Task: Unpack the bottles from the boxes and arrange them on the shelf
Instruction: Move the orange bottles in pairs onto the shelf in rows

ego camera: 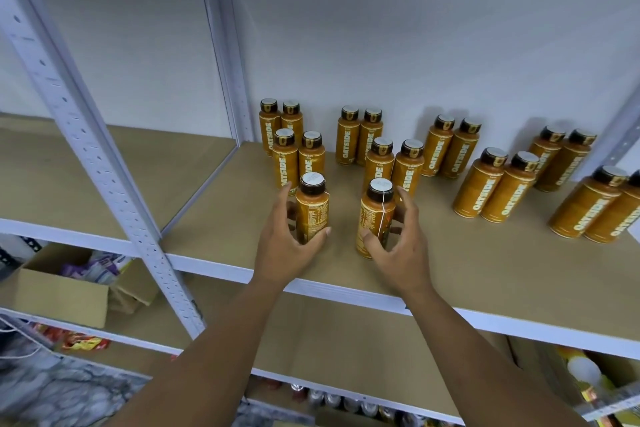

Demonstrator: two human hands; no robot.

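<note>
On the front part of the shelf [450, 263] we've got two bottles in hand, one each. The left hand [280, 243] is wrapped round the left bottle [312, 204], and the right hand [398, 246] grips the right bottle [375, 215], with the fingers [406, 199] curled round its far side and the thumb on the near side. Both bottles stand upright, long axis vertical, caps up, and well apart from each other. The left one sits just in front of the left column of pairs [298, 159], the right one just in front of the second column [394, 163], so we reckon the move is a short push straight back from the palms. Probably a twist too, since these two show their small-print side to us while the rest show the big name. We can't tell whether the bases are resting on the shelf or held a touch above it, because the thumbs cover the bottoms. The far-right pair [602, 208] is cut off by the frame edge. The only box in view, the one [62, 295] down on the left, holds other packets.
</note>
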